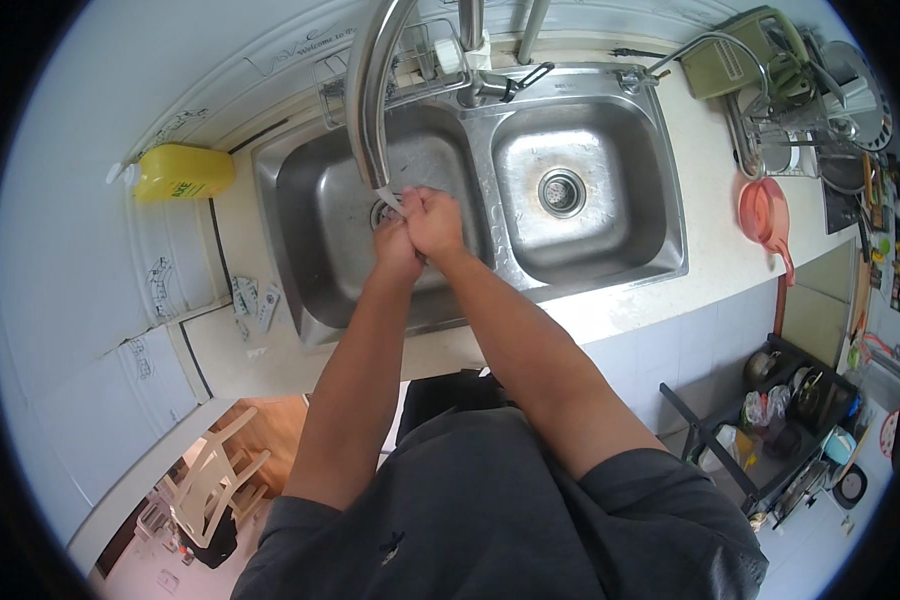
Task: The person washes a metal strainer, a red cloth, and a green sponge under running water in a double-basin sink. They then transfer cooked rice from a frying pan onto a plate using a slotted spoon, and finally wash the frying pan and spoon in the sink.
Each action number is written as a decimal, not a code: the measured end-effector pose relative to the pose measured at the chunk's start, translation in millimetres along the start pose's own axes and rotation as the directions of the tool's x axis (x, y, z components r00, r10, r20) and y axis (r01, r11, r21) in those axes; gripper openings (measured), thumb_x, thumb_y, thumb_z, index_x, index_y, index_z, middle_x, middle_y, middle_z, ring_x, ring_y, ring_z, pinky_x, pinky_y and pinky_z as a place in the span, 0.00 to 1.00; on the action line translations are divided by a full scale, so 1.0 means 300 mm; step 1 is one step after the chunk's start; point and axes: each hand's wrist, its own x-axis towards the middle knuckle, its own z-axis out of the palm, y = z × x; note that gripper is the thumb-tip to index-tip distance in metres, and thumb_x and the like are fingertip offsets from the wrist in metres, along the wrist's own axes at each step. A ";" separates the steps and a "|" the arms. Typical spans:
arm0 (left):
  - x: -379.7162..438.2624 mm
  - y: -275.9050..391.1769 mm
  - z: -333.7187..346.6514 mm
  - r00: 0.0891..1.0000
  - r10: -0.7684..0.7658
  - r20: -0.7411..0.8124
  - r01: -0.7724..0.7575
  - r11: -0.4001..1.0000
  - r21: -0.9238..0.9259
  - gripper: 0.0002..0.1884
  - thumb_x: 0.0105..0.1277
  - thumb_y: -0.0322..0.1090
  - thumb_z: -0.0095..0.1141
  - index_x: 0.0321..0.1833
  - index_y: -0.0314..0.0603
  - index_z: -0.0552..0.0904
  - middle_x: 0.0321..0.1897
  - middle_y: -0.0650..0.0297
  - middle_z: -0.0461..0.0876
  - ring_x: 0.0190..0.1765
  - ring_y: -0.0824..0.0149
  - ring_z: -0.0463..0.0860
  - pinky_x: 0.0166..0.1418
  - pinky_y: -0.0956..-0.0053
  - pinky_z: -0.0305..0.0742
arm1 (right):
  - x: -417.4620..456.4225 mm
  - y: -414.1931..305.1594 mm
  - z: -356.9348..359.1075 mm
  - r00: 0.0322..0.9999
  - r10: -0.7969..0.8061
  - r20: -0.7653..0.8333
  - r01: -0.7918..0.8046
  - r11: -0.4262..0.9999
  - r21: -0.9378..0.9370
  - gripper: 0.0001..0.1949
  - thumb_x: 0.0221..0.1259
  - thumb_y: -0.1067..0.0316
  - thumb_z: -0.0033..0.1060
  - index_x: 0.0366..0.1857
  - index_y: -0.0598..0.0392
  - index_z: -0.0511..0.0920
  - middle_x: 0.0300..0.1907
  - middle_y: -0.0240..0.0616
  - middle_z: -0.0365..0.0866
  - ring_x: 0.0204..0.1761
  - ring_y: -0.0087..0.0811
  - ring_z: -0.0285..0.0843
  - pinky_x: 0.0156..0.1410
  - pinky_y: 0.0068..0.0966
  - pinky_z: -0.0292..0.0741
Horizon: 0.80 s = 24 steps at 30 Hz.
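Observation:
Over the left basin (322, 225) of a double stainless steel sink, my left hand (396, 244) and my right hand (436, 223) are pressed together. A stream of water (391, 201) runs onto them from the curved metal faucet spout (367, 112). The right hand lies partly over the left, with fingers bent. Whether anything is between the palms is hidden. Below the hands, the left drain (379, 213) is partly covered. The faucet's lever handle (529, 81) stands behind the divider between the basins.
The right basin (607, 172) has a round drain strainer (562, 193). A yellow detergent jug (184, 172) and small packets (246, 296) sit left of the sink. On the right are a pink ladle-like scoop (765, 214), a dish rack (787, 139) and a green appliance (727, 56). A wire caddy (330, 94) hangs behind.

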 end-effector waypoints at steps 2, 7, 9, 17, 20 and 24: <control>-0.052 0.041 0.050 0.990 0.039 -0.132 -0.017 0.986 0.166 0.14 0.73 0.40 0.53 0.53 0.40 0.77 0.39 0.60 0.82 0.38 0.64 0.83 0.37 0.69 0.79 | 0.005 0.010 -0.017 0.992 0.035 0.122 -0.039 0.999 0.034 0.16 0.66 0.56 0.56 0.37 0.60 0.84 0.34 0.53 0.85 0.36 0.45 0.84 0.45 0.37 0.77; 0.075 -0.006 -0.109 0.936 0.271 -0.224 -0.137 0.868 0.478 0.16 0.71 0.41 0.56 0.52 0.36 0.79 0.39 0.59 0.82 0.38 0.66 0.83 0.37 0.69 0.79 | 0.073 0.110 -0.090 0.991 -0.069 -0.115 0.063 0.996 -0.060 0.26 0.58 0.59 0.61 0.59 0.61 0.73 0.60 0.57 0.74 0.63 0.52 0.71 0.69 0.41 0.66; 0.061 0.011 -0.147 0.911 0.323 -0.255 -0.138 0.824 0.549 0.16 0.70 0.42 0.58 0.50 0.34 0.80 0.39 0.58 0.82 0.37 0.66 0.83 0.36 0.70 0.79 | 0.177 0.104 -0.239 0.957 -0.015 -0.289 0.007 1.000 -0.031 0.36 0.53 0.63 0.61 0.66 0.73 0.63 0.64 0.65 0.69 0.68 0.57 0.65 0.75 0.42 0.60; -0.149 0.123 -0.144 0.950 0.149 -0.276 -0.020 0.906 0.422 0.18 0.65 0.44 0.64 0.42 0.33 0.81 0.33 0.60 0.83 0.31 0.67 0.82 0.31 0.69 0.79 | 0.530 -0.166 -0.443 0.987 -0.112 -0.116 0.140 0.953 0.269 0.35 0.55 0.65 0.57 0.69 0.68 0.63 0.66 0.59 0.70 0.67 0.48 0.70 0.70 0.32 0.66; -0.175 0.132 -0.128 0.957 0.123 -0.261 -0.012 0.920 0.391 0.16 0.65 0.42 0.64 0.46 0.36 0.79 0.36 0.58 0.83 0.34 0.66 0.83 0.35 0.69 0.81 | 0.482 -0.053 -0.495 0.924 -0.307 -0.227 0.323 0.945 0.040 0.33 0.57 0.61 0.61 0.66 0.68 0.67 0.62 0.58 0.74 0.64 0.47 0.72 0.68 0.33 0.68; -0.166 0.056 -0.059 0.941 0.284 -0.184 -0.199 0.904 0.379 0.12 0.67 0.39 0.60 0.44 0.38 0.82 0.36 0.60 0.84 0.37 0.68 0.83 0.42 0.71 0.79 | 0.109 0.138 -0.290 0.995 -0.101 -0.024 0.101 0.995 -0.003 0.32 0.70 0.39 0.49 0.65 0.58 0.70 0.64 0.43 0.74 0.70 0.41 0.64 0.77 0.39 0.55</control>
